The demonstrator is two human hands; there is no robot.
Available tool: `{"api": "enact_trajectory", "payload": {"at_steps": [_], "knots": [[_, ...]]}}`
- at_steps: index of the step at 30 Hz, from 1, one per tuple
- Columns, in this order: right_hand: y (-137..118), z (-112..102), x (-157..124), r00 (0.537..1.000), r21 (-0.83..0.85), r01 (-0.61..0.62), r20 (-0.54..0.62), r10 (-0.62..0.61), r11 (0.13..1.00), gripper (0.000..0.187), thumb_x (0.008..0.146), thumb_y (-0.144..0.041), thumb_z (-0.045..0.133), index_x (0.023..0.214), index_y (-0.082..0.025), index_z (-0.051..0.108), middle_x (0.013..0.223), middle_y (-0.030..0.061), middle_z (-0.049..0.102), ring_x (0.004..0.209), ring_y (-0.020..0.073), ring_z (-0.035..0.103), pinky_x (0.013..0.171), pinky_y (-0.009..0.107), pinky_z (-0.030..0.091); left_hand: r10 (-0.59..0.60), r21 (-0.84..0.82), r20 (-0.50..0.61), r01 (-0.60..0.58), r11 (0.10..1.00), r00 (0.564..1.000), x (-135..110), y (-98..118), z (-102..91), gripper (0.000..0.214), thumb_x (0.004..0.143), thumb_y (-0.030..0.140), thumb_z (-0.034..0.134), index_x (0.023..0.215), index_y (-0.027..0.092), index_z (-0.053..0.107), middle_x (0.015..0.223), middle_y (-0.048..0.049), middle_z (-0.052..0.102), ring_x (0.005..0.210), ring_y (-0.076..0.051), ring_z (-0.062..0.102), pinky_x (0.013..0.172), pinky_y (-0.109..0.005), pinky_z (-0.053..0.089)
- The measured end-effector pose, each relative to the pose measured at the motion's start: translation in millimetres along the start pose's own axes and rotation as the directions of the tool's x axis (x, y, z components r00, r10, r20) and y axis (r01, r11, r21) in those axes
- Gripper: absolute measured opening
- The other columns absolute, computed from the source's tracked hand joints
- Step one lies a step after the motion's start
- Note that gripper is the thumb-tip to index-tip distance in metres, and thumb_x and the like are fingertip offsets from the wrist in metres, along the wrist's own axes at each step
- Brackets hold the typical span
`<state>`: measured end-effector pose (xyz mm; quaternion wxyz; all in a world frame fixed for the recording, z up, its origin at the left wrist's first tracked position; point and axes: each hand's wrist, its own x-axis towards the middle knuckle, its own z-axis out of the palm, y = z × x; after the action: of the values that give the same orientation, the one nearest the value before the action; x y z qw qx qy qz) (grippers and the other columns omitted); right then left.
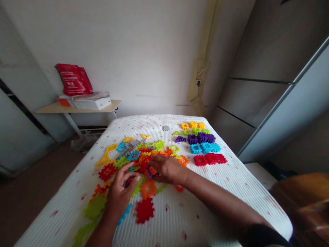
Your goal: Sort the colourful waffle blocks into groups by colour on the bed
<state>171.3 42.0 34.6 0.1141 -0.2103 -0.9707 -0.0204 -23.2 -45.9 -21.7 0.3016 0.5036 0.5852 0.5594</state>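
Note:
A loose pile of coloured interlocking plastic tiles with toothed edges lies on the table, among them a blue tile (134,155), an orange tile (148,189) and a dark red tile (144,210). My left hand (122,185) hovers at the pile's near left side, its fingers curved and the thumb apart from them, with nothing plainly held. Over the middle of the pile, my right hand (168,168) reaches down with bent fingers around a purple tile (149,174) that has orange showing beside it. The fingers partly hide that piece.
To the right stand sorted rows of tiles: yellow (193,125), green (196,131), purple (205,137), blue (210,148) and red (215,159). A lone grey tile (166,128) lies near the far edge. Boxes and a red bag (73,80) rest on a side table (53,108).

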Motion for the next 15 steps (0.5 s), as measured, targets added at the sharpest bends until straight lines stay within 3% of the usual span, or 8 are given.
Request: {"api": "enact_trajectory", "payload": {"at_steps": [3, 6, 8, 10, 15], "knots": [[58, -27, -8, 0.973, -0.101, -0.225, 0.023, 0.228, 0.969, 0.040, 0.081, -0.036, 0.060, 0.116, -0.017, 0.055, 0.114, 0.0099, 0.059, 0.098, 0.0202, 0.058, 0.076, 0.027, 0.046, -0.001, -0.041, -0.065, -0.002, 0.999, 0.998, 1, 0, -3.4, 0.057, 0.073, 0.039, 0.064, 0.122, 0.020, 0.043, 0.086, -0.0033, 0.065, 0.083, -0.019, 0.063, 0.079, -0.032, 0.048], [124, -49, -17, 0.839, -0.264, -0.489, 0.116, 0.531, 0.831, 0.044, 0.078, -0.035, 0.061, 0.119, -0.020, 0.056, 0.118, 0.0090, 0.060, 0.101, 0.0220, 0.058, 0.079, 0.028, 0.045, 0.002, -0.007, -0.076, -0.002, 1.000, 0.997, 2, 1, -3.9, 0.055, 0.072, 0.042, 0.063, 0.120, 0.019, 0.046, 0.087, -0.0041, 0.066, 0.083, -0.019, 0.062, 0.079, -0.032, 0.048], [159, -55, -23, 0.784, -0.309, -0.543, 0.148, 0.603, 0.781, 0.046, 0.074, -0.032, 0.065, 0.117, -0.019, 0.059, 0.116, 0.0104, 0.062, 0.102, 0.0249, 0.059, 0.081, 0.030, 0.045, 0.007, 0.040, -0.062, -0.005, 0.999, 0.998, 2, 1, -3.0, 0.051, 0.073, 0.043, 0.062, 0.116, 0.019, 0.050, 0.088, -0.0047, 0.066, 0.083, -0.019, 0.062, 0.079, -0.032, 0.048], [184, -55, -28, 0.756, -0.322, -0.560, 0.177, 0.630, 0.763, 0.046, 0.069, -0.031, 0.069, 0.114, -0.020, 0.063, 0.111, 0.0093, 0.065, 0.100, 0.0262, 0.060, 0.081, 0.031, 0.046, 0.012, 0.077, -0.048, -0.009, 0.997, 0.999, 2, 0, -2.4, 0.049, 0.072, 0.045, 0.061, 0.113, 0.019, 0.053, 0.087, -0.0049, 0.067, 0.082, -0.019, 0.062, 0.076, -0.031, 0.048], [212, -43, -36, 0.719, -0.302, -0.585, 0.237, 0.654, 0.753, 0.045, 0.063, -0.031, 0.074, 0.107, -0.024, 0.068, 0.105, 0.0061, 0.068, 0.099, 0.0265, 0.061, 0.081, 0.032, 0.047, 0.038, 0.131, -0.051, -0.031, 0.991, 0.998, 5, -4, -5.1, 0.048, 0.072, 0.045, 0.060, 0.110, 0.018, 0.054, 0.085, -0.0047, 0.069, 0.080, -0.019, 0.063, 0.073, -0.030, 0.049]]}}
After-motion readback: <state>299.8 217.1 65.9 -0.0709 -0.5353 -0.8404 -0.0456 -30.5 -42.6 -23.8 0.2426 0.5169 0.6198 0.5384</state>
